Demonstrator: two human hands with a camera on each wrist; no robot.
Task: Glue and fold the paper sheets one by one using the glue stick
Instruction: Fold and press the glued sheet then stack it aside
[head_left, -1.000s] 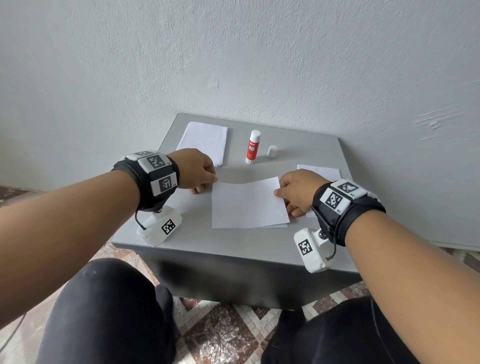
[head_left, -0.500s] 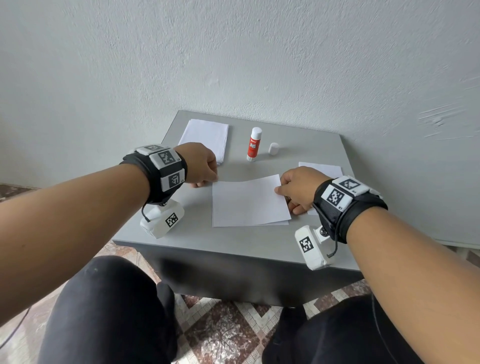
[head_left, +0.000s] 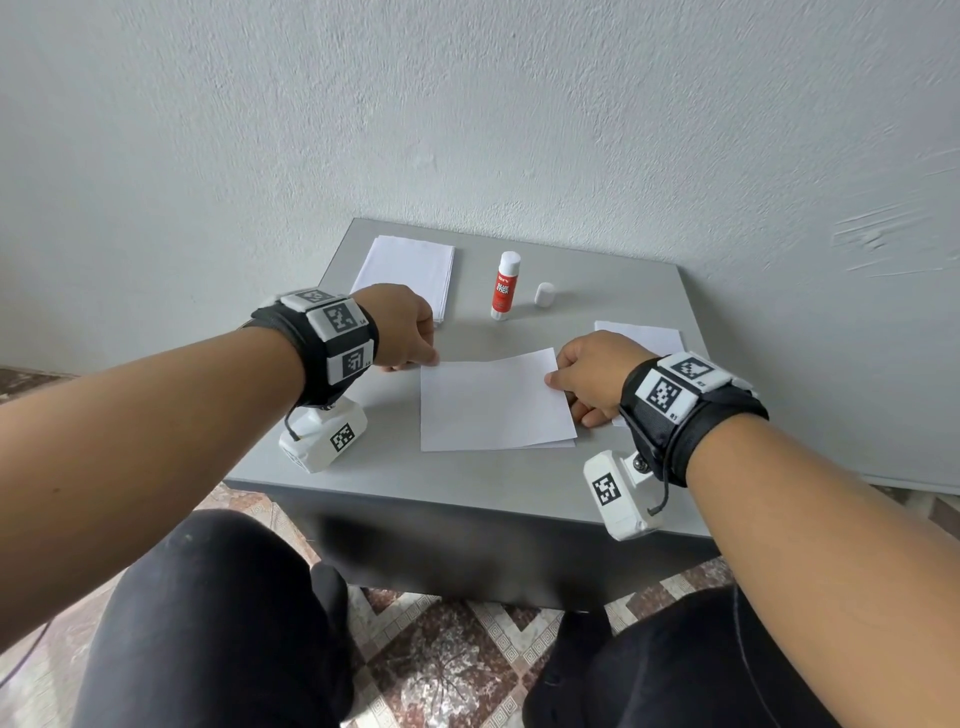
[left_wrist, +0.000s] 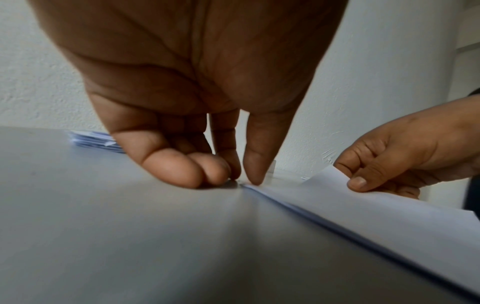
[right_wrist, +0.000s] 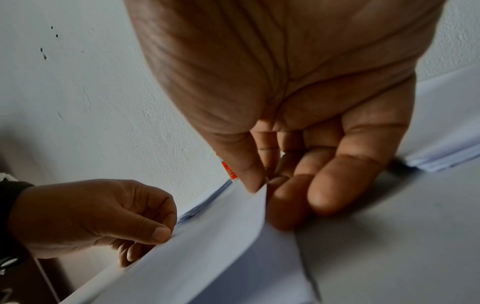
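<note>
Here the folded sheet (head_left: 493, 402) lies mid-table (head_left: 467, 478), its top flap raised. The left hand (head_left: 402, 327) pinches the flap's far left corner, the right hand (head_left: 589, 371) its far right corner. Only the head view shows the uncapped glue stick (head_left: 505, 286) upright behind, cap (head_left: 544, 295) beside it; the wrist views show the thumbs pinching the paper.

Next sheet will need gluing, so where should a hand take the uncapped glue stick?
Grip the glue stick around its red labelled barrel, coming from the near side, thumb and fingers on opposite sides. It stands upright with its white top bare, the cap lying apart to its right, so stay below that top.
</note>
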